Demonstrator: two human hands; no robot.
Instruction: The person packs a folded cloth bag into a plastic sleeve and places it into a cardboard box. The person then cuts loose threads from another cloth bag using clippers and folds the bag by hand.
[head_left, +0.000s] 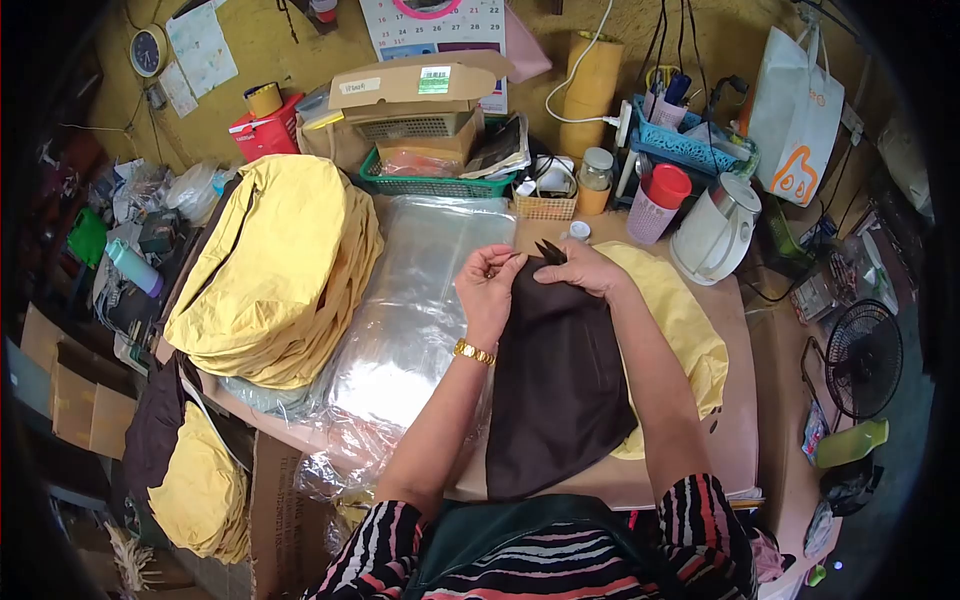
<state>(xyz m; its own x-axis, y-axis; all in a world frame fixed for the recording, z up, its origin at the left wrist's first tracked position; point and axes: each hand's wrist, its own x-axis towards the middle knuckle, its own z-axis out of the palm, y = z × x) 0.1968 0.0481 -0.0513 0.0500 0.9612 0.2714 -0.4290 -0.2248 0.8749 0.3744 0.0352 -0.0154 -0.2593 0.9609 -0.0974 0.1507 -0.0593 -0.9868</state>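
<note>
Now, left hand (pixel 490 285) (one wristband (pixel 474 352)) holds one cloth (pixel 552 390); right hand (pixel 583 272), one snipper (pixel 549 254).

The brown worktop (pixel 739 425) carries a yellow fabric stack (pixel 285 245) along its left edge, clear plastic sheets (pixel 410 290) (quite shiny), dark cloth (pixel 555 390) reaching the near edge, and a kettle (pixel 710 235) near the far right corner.

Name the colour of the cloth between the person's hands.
Dark brown cloth, seen best in the head view.

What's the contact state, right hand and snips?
Touching. The head view shows the right hand gripping the snips, dark blades sticking out past the fingers.
</note>
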